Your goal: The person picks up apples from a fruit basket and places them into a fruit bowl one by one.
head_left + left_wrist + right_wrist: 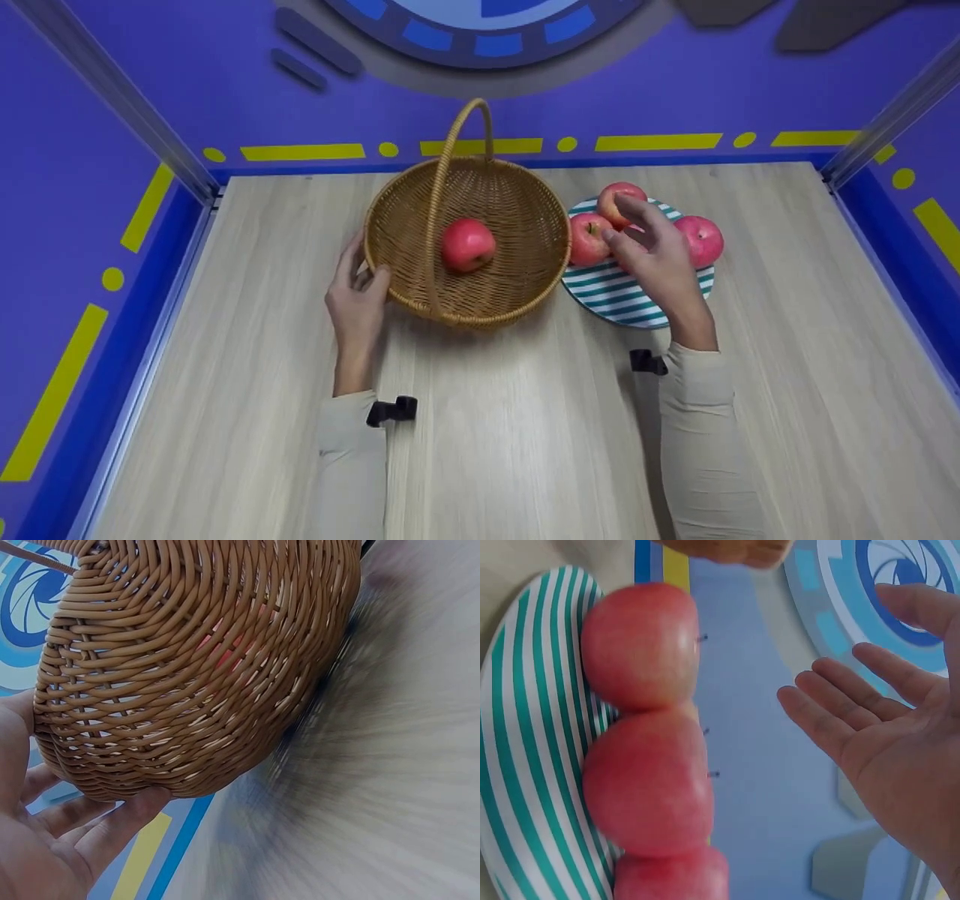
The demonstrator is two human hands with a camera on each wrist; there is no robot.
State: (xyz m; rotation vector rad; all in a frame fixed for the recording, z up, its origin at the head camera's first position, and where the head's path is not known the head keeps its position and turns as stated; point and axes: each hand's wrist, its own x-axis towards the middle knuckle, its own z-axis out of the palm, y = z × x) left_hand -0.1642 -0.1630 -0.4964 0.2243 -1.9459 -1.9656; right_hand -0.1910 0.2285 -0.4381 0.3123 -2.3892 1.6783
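A brown wicker basket [517,292] with a tall arched handle [450,146] stands left of the middle of the table. One red apple [466,245] lies inside it; in the left wrist view a bit of red shows through the weave. My left hand [358,304] holds the basket's left side, thumb at the rim and fingers against the outer wall [187,690]. Over the striped plate [622,300], my right hand [660,259] hovers with nothing in it, fingers spread apart. Several red apples [641,645] sit on that plate, one partly hidden beneath the hand.
The plate stands close against the basket's right side. A pale wood-grain table [495,420] is bounded by blue-purple panels [750,90] at the back and both sides. Dark clips [394,410] are fixed at both sleeve cuffs.
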